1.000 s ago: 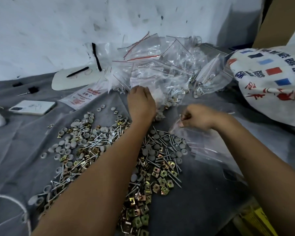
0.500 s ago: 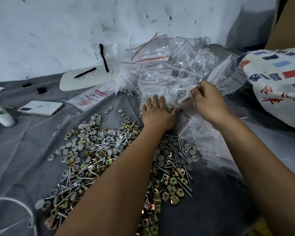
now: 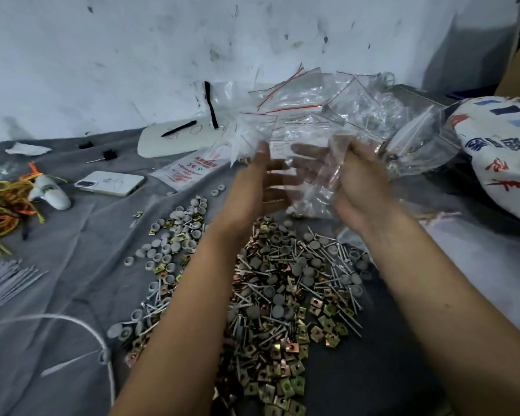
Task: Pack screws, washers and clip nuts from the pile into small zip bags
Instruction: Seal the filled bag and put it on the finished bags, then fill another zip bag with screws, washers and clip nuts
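A mixed pile of screws, grey washers and brass clip nuts (image 3: 282, 295) lies on the grey cloth (image 3: 72, 265) in front of me. Both hands are raised above its far end with one small clear zip bag (image 3: 309, 178) between them. My left hand (image 3: 260, 181) holds the bag's left side, its thumb up and its fingers showing through the plastic. My right hand (image 3: 357, 184) grips the right side. The hands and the bag are blurred by motion. What the bag holds cannot be made out.
A heap of zip bags (image 3: 327, 109) lies against the wall behind my hands. A printed sack (image 3: 508, 151) sits at the right. Left of the pile are a phone (image 3: 108, 183), a white board with a pen (image 3: 174, 139), rubber bands (image 3: 0, 205) and a white cord (image 3: 57, 319).
Both hands have lifted off the bag heap and come together in the air, holding one zip bag between them. The view has shifted to the left.
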A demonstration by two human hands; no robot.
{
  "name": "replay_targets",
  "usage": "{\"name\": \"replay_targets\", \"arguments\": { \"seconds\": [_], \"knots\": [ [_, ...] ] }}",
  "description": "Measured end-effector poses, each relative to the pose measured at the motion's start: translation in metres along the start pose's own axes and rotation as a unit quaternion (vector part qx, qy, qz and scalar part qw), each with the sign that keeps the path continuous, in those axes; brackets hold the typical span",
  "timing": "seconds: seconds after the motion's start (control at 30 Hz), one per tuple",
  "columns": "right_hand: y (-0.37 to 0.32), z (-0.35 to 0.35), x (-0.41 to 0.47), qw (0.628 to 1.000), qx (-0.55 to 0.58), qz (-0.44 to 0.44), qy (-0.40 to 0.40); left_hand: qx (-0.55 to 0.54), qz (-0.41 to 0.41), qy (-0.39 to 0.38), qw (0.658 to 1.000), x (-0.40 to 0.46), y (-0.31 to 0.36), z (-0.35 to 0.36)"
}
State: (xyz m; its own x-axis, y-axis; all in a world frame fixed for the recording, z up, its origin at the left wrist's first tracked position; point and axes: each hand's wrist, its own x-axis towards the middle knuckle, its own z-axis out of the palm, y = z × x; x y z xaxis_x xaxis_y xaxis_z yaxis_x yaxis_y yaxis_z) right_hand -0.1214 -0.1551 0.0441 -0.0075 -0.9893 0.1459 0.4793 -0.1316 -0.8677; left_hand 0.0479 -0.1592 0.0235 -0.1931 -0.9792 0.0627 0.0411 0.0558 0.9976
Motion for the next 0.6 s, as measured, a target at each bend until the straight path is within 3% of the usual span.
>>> {"name": "replay_targets", "arguments": {
  "seconds": [0.1, 0.2, 0.33, 0.43, 0.6],
  "knots": [
    [0.020, 0.040, -0.010, 0.997, 0.049, 0.032, -0.041, 0.016, 0.043, 0.052, 0.998, -0.037, -0.004, -0.030],
    [0.043, 0.058, -0.020, 0.994, -0.010, 0.094, -0.056, 0.041, 0.047, 0.137, 0.989, -0.071, -0.010, -0.079],
    [0.064, 0.066, -0.025, 0.971, -0.114, 0.170, -0.126, 0.081, 0.012, 0.139, 0.987, -0.110, -0.014, -0.134],
    [0.076, 0.077, -0.029, 0.930, -0.256, 0.140, -0.222, 0.115, 0.008, 0.157, 0.981, -0.126, -0.016, -0.167],
    [0.090, 0.080, -0.029, 0.911, -0.317, 0.101, -0.244, 0.093, 0.019, 0.287, 0.953, -0.128, -0.020, -0.179]
  ]
}}
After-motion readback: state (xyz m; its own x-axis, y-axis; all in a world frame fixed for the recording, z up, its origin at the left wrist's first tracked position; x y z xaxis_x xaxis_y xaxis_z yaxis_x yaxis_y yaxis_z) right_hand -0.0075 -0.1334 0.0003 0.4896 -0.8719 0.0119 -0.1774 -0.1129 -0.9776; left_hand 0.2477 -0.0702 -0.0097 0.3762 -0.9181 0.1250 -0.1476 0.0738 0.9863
